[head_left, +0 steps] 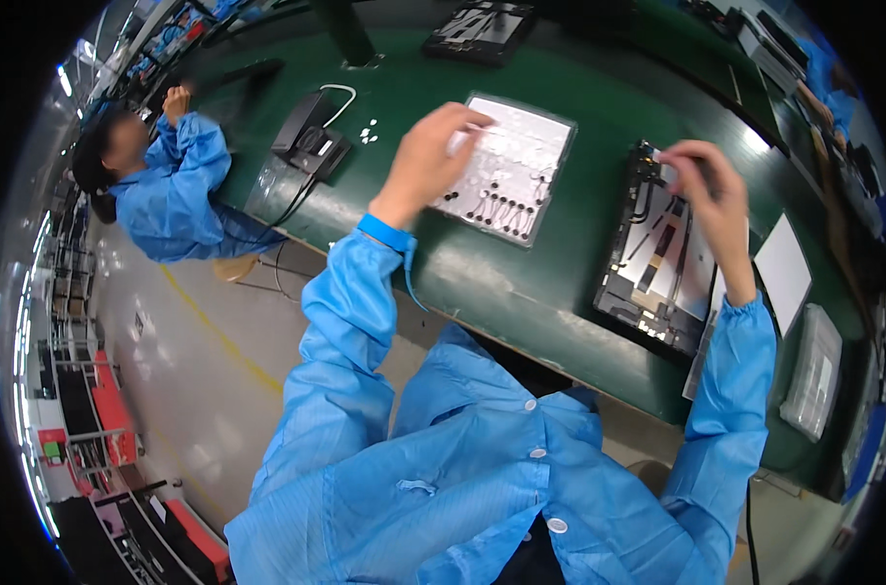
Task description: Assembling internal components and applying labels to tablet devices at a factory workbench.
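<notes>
My left hand (430, 161) is over the upper left of a clear-edged tray (558, 146) with a white sheet. Its thumb and fingers are drawn together; anything small between them is too blurred to make out. On the tray's lower half lie several small black round parts with thin leads (506, 210). My right hand (713, 185) is at the top end of an opened, flat electronic device (657, 253), which shows a silver inside, black strips and a dark frame. Thumb and forefinger meet in a pinch there, and what they hold is hidden.
A black desk device with a cable (311, 141) and small white bits (368, 132) lie left of the tray. Another opened device (479, 31) is at the far side. White card (783, 273) and a clear plastic pack (811, 372) lie at right. A person in blue (175, 185) sits left.
</notes>
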`<act>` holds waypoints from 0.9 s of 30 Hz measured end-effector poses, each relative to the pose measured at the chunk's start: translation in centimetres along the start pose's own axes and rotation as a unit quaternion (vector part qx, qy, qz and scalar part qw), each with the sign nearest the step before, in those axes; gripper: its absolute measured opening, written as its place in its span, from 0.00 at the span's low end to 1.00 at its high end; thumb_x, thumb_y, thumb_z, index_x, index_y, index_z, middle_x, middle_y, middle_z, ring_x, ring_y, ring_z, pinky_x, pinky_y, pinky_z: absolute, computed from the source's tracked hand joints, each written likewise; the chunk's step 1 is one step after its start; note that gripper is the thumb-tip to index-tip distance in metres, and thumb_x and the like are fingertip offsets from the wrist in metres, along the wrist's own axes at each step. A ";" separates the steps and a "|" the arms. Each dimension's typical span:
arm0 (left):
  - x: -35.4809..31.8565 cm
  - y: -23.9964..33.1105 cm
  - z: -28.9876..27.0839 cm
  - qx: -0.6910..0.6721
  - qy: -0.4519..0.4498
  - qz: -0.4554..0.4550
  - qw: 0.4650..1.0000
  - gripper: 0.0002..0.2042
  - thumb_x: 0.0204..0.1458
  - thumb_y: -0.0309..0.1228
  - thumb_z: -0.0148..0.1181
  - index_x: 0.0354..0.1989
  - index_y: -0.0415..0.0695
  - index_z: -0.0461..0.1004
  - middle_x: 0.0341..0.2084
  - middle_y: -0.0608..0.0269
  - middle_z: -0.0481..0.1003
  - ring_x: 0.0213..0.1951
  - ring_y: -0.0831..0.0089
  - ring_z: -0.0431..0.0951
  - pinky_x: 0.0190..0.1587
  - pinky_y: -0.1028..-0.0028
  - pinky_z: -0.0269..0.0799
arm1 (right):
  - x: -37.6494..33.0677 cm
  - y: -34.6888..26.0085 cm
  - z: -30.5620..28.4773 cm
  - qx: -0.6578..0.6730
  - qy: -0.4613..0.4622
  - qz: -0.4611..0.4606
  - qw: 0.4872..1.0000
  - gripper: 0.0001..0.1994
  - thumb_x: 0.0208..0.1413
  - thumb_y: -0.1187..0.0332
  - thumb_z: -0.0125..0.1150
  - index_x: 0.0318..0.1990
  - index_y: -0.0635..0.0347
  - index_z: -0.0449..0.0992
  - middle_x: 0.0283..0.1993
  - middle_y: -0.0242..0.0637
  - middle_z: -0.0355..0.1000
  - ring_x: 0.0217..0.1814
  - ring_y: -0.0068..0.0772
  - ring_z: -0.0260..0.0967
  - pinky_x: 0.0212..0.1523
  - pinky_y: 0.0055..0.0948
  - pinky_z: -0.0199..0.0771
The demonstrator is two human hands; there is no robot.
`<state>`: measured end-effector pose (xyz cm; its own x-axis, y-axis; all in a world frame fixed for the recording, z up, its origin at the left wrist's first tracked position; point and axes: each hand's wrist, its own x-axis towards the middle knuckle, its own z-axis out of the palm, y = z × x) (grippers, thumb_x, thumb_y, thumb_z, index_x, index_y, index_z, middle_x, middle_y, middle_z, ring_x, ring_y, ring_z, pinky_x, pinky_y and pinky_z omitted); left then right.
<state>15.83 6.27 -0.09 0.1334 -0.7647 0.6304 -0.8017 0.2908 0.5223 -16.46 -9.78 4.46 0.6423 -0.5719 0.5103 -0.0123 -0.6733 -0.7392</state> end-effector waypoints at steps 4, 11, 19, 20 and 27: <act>-3.8 -3.9 -1.1 -0.011 0.097 -0.129 0.987 0.06 0.57 0.23 0.57 0.40 0.42 0.79 0.33 0.57 0.76 0.34 0.63 0.78 0.35 0.70 0.72 | 4.2 -1.5 8.2 -0.134 -0.283 -0.171 0.934 0.14 0.51 0.78 0.63 0.46 0.56 0.75 0.35 0.39 0.78 0.39 0.39 0.77 0.36 0.35 0.74; -3.1 -3.0 0.0 0.016 0.094 -0.122 0.988 0.06 0.57 0.26 0.55 0.36 0.43 0.80 0.31 0.59 0.77 0.31 0.60 0.78 0.34 0.67 0.72 | 6.7 -0.3 14.5 -0.200 -0.358 -0.224 0.884 0.16 0.41 0.82 0.59 0.39 0.53 0.73 0.27 0.39 0.74 0.32 0.47 0.73 0.34 0.41 0.71; -3.3 -3.3 -0.1 0.034 0.089 -0.119 0.988 0.06 0.56 0.25 0.55 0.35 0.43 0.79 0.31 0.60 0.76 0.33 0.59 0.77 0.35 0.64 0.72 | 5.6 -1.0 15.1 -0.208 -0.303 -0.203 0.907 0.14 0.43 0.82 0.58 0.39 0.55 0.71 0.25 0.40 0.73 0.30 0.47 0.73 0.31 0.42 0.71; -3.4 -3.2 0.0 0.039 0.084 -0.122 0.988 0.05 0.55 0.25 0.55 0.35 0.43 0.79 0.31 0.60 0.76 0.33 0.59 0.77 0.36 0.64 0.72 | 5.4 -0.9 15.1 -0.199 -0.301 -0.196 0.912 0.14 0.44 0.81 0.58 0.40 0.55 0.71 0.25 0.40 0.73 0.30 0.48 0.73 0.31 0.42 0.71; -3.6 -3.0 0.0 0.057 0.062 -0.108 0.991 0.05 0.55 0.25 0.55 0.35 0.44 0.79 0.31 0.61 0.76 0.36 0.60 0.77 0.39 0.64 0.72 | 5.0 -1.2 16.1 -0.262 -0.253 -0.239 0.900 0.12 0.44 0.78 0.60 0.38 0.55 0.70 0.25 0.41 0.72 0.30 0.47 0.74 0.30 0.42 0.72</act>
<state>17.76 8.13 -3.96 0.3742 -0.7234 0.5802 -0.8064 0.0552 0.5888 -0.87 -4.32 0.81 0.9355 0.0381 0.3512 0.0822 -0.9903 -0.1116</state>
